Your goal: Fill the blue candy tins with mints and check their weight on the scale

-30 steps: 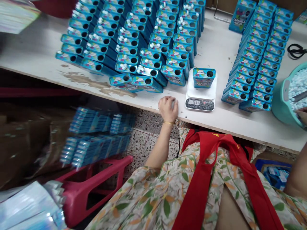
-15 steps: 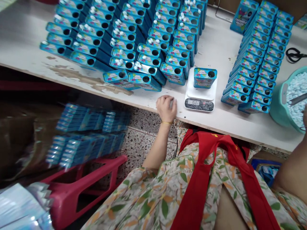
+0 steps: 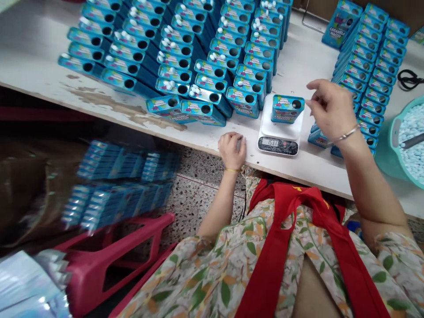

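A blue candy tin (image 3: 287, 114) with a round hole in its top stands upright on a small white kitchen scale (image 3: 281, 131). Something pale shows in the hole; the lit display is too blurred to read surely. My right hand (image 3: 333, 110) hovers just right of the tin, thumb and forefinger apart near the hole, the other fingers curled. Whether anything lies in its palm is hidden. At the table edge, left of the scale, my left hand (image 3: 232, 149) rests with fingers curled in; a greyish patch between thumb and fingers cannot be made out.
Rows of blue tins (image 3: 175, 46), many with white candies on top, fill the left and middle of the table (image 3: 36, 66). More tins (image 3: 377, 75) stand right. A turquoise tub (image 3: 386, 150) holds white candies and a scoop (image 3: 414, 140). Scissors (image 3: 409, 79) lie behind. A red stool (image 3: 86, 278) stands below.
My right hand has come from the tub at the right edge to beside the tin on the scale. My left hand stays at the table edge. The view has shifted slightly.
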A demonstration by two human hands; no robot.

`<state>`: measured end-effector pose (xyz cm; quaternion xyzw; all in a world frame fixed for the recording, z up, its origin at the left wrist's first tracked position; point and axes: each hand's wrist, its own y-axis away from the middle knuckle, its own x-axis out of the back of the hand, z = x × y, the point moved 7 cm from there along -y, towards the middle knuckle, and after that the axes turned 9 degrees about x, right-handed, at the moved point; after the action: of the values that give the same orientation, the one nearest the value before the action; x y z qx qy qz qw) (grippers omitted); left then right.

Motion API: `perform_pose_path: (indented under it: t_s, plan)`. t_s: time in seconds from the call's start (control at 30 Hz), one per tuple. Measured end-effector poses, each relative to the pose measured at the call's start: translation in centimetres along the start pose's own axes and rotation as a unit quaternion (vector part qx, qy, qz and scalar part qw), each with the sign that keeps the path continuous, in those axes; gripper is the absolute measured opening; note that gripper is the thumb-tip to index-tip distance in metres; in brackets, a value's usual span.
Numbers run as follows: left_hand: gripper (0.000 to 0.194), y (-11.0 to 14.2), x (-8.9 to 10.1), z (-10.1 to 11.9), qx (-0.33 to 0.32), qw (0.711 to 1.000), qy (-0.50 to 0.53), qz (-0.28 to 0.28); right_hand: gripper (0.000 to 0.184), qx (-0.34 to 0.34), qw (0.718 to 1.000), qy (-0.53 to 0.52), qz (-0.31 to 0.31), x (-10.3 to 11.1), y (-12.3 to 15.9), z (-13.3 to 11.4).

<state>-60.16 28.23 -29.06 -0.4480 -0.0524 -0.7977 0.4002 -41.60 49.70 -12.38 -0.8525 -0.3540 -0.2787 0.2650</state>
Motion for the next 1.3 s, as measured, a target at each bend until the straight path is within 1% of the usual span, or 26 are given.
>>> perform_pose_path:
  t_s: [0.07,0.1,0.13,0.17,0.23,0.27,0.3,0.33,0.37,0.43,0.5,0.67,0.83,0.9,0.93,0.97,1.03,1.07,1.13,1.17,1.2,1.23,1.3]
  plan:
    - [0.022,0.0,0.0,0.0,0.003,1.000,0.005,-0.001,0.020,-0.048,0.994,-0.099,0.027,0.5,2.2,0.0]
    - [0.022,0.0,0.0,-0.1,0.007,1.000,0.008,-0.005,0.023,-0.086,0.982,-0.165,0.032,0.3,3.7,0.2]
    - [0.021,0.0,-0.1,-0.1,0.012,1.000,0.010,-0.010,0.027,-0.134,0.961,-0.238,0.032,-0.2,5.4,0.6]
    - [0.021,0.0,-0.1,-0.2,0.018,1.000,0.011,-0.017,0.031,-0.189,0.931,-0.311,0.028,-1.1,7.4,1.2]
    - [0.021,0.0,-0.2,-0.2,0.027,0.999,0.011,-0.025,0.038,-0.300,0.853,-0.426,0.027,-3.4,11.6,2.8]
    - [0.021,0.0,-0.1,-0.2,0.028,0.999,0.010,-0.026,0.040,-0.346,0.818,-0.459,0.035,-4.4,13.7,3.7]
    - [0.021,0.0,-0.1,-0.2,0.027,0.999,0.008,-0.025,0.042,-0.382,0.791,-0.475,0.046,-5.2,15.5,4.7]
    - [0.021,0.0,-0.1,-0.2,0.026,0.999,0.005,-0.024,0.042,-0.410,0.774,-0.478,0.060,-5.9,17.2,5.6]
    - [0.021,0.0,-0.1,-0.2,0.026,0.999,0.002,-0.023,0.043,-0.431,0.764,-0.474,0.072,-6.3,18.5,6.6]
    - [0.020,0.0,-0.1,-0.2,0.026,0.999,-0.009,-0.023,0.045,-0.450,0.758,-0.464,0.085,-7.0,20.4,8.0]
    - [0.019,0.0,-0.1,-0.2,0.024,0.999,-0.019,-0.022,0.048,-0.445,0.766,-0.456,0.086,-7.4,21.3,8.9]
    - [0.018,-0.2,-0.2,-0.1,0.023,0.999,-0.029,-0.023,0.056,-0.395,0.812,-0.417,0.098,-8.0,21.2,9.8]
    - [0.020,-0.1,-0.7,-0.9,0.041,0.998,-0.020,-0.042,0.064,-0.379,0.825,-0.404,0.113,-8.3,21.1,10.4]
    - [0.022,0.0,-0.4,-0.7,0.038,0.998,-0.011,-0.046,0.064,-0.372,0.834,-0.394,0.107,-8.5,21.1,10.6]
    - [0.024,0.0,0.0,-0.1,0.030,0.999,-0.005,-0.045,0.064,-0.366,0.840,-0.387,0.103,-8.7,21.1,10.6]
    - [0.026,-0.2,0.5,0.9,0.014,0.999,0.001,-0.043,0.063,-0.360,0.847,-0.378,0.101,-8.9,21.2,10.5]
    - [0.034,-1.1,1.8,4.1,-0.046,0.998,0.011,-0.045,0.059,-0.339,0.870,-0.340,0.108,-9.0,21.4,10.2]
    - [0.040,-1.8,2.3,6.2,-0.086,0.995,0.013,-0.053,0.054,-0.315,0.894,-0.299,0.110,-8.9,21.4,9.8]
    - [0.057,-3.8,2.7,10.8,-0.173,0.981,0.003,-0.089,0.042,-0.240,0.948,-0.186,0.099,-8.6,21.2,8.7]
    - [0.064,-4.9,2.5,12.9,-0.212,0.970,-0.011,-0.118,0.038,-0.197,0.968,-0.128,0.090,-8.5,21.1,8.0]
    - [0.066,-6.2,1.8,14.8,-0.247,0.957,-0.031,-0.153,0.035,-0.159,0.981,-0.082,0.081,-8.5,21.1,7.4]
    - [0.064,-7.5,0.9,16.4,-0.278,0.939,-0.055,-0.194,0.033,-0.129,0.987,-0.051,0.076,-8.5,21.1,6.9]
    - [0.051,-10.1,-1.8,18.8,-0.334,0.895,-0.099,-0.277,0.030,-0.099,0.991,-0.026,0.084,-8.3,21.2,6.6]
